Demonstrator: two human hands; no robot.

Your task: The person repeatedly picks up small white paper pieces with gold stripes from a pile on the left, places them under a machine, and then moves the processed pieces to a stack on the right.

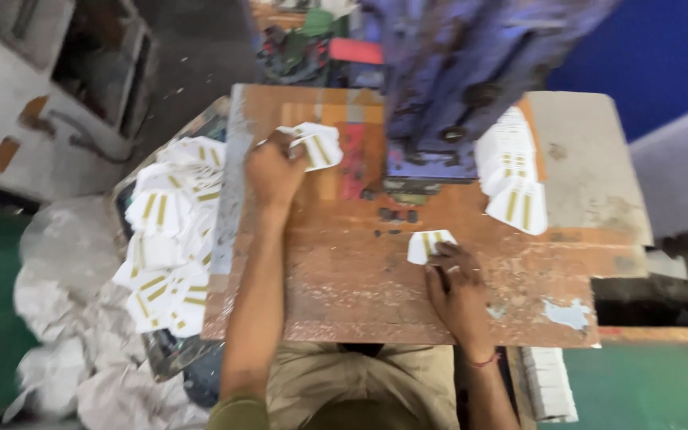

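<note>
While the left hand (pixel 274 169) closes around a small bunch of white cards (pixel 316 143) near the far left part of the bench (pixel 360 279), the right hand (pixel 459 291) lies flat, fingers extended, pinning a single card (pixel 426 244) at mid-bench. Each card is white with two gold stripes. The left fingers are curled about the bunch; the frame is blurred, so how many cards they hold cannot be told. The right hand grips nothing; its fingertips only press on the card's near edge.

A blue press (pixel 455 87) stands at the far edge, right of the left hand. A stack (pixel 511 171) of cards lies fanned along the right side of the press, reaching toward the bench's right edge. Off the left edge, a heap (pixel 170 239) of the same cards fills a tray (pixel 165 354) over crumpled grey plastic (pixel 81 318). Small dark scraps (pixel 396 215) dot the bench between the press and the single card.

Risks, as judged: the bunch, held loosely, may fan out and drop cards; the pinned card may skid on the worn, scrap-strewn surface; the left hand, just beside the press, could be caught if it strays beneath the head; the fanned stack may slide off the right edge.
</note>
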